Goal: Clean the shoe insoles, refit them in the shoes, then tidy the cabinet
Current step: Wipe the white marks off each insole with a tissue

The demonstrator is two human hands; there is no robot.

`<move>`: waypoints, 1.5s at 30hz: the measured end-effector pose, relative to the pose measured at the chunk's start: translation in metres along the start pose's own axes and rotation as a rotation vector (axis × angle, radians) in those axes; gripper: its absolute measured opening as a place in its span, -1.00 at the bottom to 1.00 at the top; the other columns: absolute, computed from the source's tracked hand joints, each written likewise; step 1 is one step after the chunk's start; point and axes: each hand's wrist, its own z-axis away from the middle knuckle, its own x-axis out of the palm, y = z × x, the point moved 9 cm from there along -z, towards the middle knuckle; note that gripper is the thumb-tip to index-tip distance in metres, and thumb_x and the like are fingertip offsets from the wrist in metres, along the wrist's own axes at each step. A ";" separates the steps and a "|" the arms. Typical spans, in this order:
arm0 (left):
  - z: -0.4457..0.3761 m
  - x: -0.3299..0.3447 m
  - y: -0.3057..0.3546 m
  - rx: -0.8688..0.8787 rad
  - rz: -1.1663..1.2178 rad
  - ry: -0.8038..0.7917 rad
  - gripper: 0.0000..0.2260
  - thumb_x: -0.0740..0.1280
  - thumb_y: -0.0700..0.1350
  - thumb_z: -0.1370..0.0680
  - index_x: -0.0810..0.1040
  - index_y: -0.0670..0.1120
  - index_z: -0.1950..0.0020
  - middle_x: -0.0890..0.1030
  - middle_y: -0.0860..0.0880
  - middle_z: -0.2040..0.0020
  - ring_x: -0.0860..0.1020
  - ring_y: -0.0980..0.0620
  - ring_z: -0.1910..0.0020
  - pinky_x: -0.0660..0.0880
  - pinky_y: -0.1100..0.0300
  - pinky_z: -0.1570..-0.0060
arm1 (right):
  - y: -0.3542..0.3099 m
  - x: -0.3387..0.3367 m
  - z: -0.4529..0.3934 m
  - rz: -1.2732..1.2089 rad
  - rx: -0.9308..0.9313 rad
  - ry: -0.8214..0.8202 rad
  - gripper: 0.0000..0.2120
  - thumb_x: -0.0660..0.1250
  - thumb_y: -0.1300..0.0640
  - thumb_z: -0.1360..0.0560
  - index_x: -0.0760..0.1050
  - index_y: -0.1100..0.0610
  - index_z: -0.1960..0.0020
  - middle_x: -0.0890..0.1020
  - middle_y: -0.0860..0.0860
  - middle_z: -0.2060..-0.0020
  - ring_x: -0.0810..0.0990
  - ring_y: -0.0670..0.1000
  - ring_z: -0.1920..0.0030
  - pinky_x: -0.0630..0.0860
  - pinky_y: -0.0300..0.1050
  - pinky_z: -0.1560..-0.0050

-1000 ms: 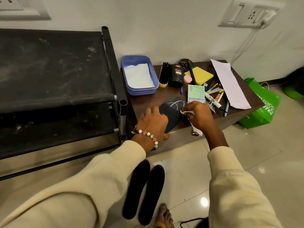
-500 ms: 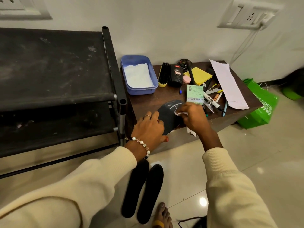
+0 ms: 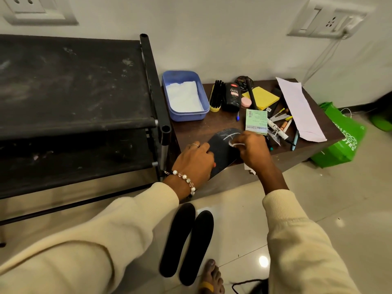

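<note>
Risk: insole (image 3: 222, 149) overhangs the table (image 3: 191, 128) edge, left hand (image 3: 194, 159) pressing it flat, right hand (image 3: 251, 148) pinching what looks like a tissue (image 3: 234, 144); hard wipe could tip it off.

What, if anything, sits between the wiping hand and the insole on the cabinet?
Only the white tissue that the right hand pinches against the insole. Nothing else intervenes. The left hand presses the insole's near end, off to the side of the wiping.
</note>
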 end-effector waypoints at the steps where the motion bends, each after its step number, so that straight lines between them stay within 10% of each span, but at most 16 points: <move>1: 0.000 0.001 0.001 0.014 -0.001 0.006 -0.69 0.12 0.00 -0.64 0.55 -0.12 -0.21 0.49 -0.08 -0.21 0.42 -0.11 -0.18 0.35 0.06 -0.17 | 0.012 -0.002 -0.002 0.003 0.088 0.038 -0.72 0.29 0.31 -0.50 0.60 0.14 -0.17 0.56 0.17 -0.13 0.50 0.19 -0.15 0.43 0.02 -0.18; 5: 0.001 -0.001 0.002 0.023 -0.003 0.037 -0.72 0.15 -0.02 -0.63 0.58 -0.12 -0.14 0.51 -0.08 -0.16 0.44 -0.10 -0.13 0.36 0.08 -0.15 | 0.037 -0.001 -0.001 -0.028 0.382 0.098 -0.71 0.31 0.31 -0.48 0.56 0.21 -0.20 0.54 0.22 -0.15 0.51 0.23 -0.14 0.47 0.01 -0.15; 12: -0.002 -0.002 0.001 0.005 0.044 0.063 -0.80 0.21 -0.11 -0.60 0.60 -0.12 -0.08 0.51 -0.09 -0.13 0.44 -0.09 -0.12 0.39 0.12 -0.11 | -0.022 0.009 -0.011 0.018 -0.093 -0.041 -0.70 0.29 0.31 -0.49 0.59 0.12 -0.18 0.56 0.14 -0.12 0.49 0.15 -0.14 0.40 -0.04 -0.13; 18: -0.004 0.001 0.000 0.016 0.070 0.048 -0.82 0.20 -0.14 -0.59 0.59 -0.14 -0.03 0.50 -0.10 -0.09 0.44 -0.10 -0.10 0.42 0.10 -0.12 | 0.027 -0.005 -0.006 0.046 0.321 0.101 -0.70 0.29 0.31 -0.49 0.56 0.20 -0.21 0.53 0.23 -0.15 0.49 0.25 -0.14 0.46 0.02 -0.15; 27: -0.002 -0.004 0.000 -0.002 0.090 0.054 -0.82 0.21 -0.13 -0.60 0.59 -0.13 -0.06 0.49 -0.09 -0.14 0.43 -0.09 -0.13 0.40 0.14 -0.09 | -0.028 0.018 -0.022 0.049 -0.011 -0.078 -0.70 0.30 0.27 -0.48 0.60 0.10 -0.17 0.57 0.14 -0.10 0.54 0.17 -0.08 0.51 0.01 -0.11; 45: -0.004 -0.001 -0.004 0.017 0.123 -0.010 -0.85 0.22 -0.18 -0.57 0.59 -0.14 0.00 0.51 -0.09 -0.06 0.46 -0.12 -0.06 0.48 0.05 -0.01 | -0.013 0.001 -0.027 0.048 0.179 0.080 -0.75 0.28 0.33 -0.47 0.61 0.24 -0.11 0.59 0.24 -0.04 0.55 0.23 -0.02 0.52 0.01 -0.02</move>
